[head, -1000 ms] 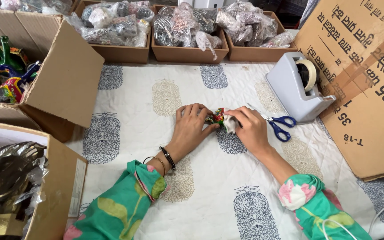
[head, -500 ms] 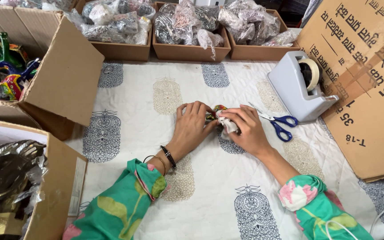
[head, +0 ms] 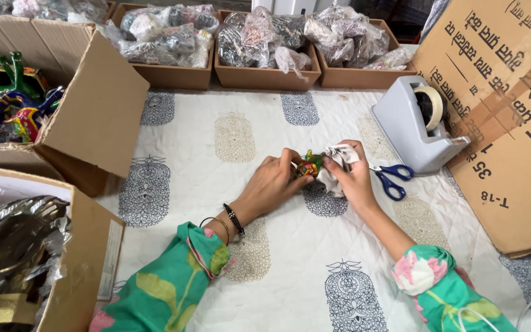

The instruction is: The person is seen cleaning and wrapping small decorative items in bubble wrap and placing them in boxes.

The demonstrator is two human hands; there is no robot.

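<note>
Figurine, small and multicoloured, sits between both hands just above the surface, mid-frame, partly covered by crinkled clear wrap. Far left: open cardboard box holding more painted figurines; below it another box with silvery plastic. Left hand, bangles on the wrist, has its fingers closed on the figurine's left end. Change from a second ago: the bundle was pressed low on the cloth with both palms over it; now it is lifted slightly and the wrap is bunched up on the right side. Right hand has its fingers clamped on that gathered wrap, pulling it round the piece. Judged: wrapping is midway, the figurine's left part still bare. Right of the hands: blue-handled scissors, grey tape dispenser, large cardboard carton. Back row: trays of wrapped pieces.
</note>
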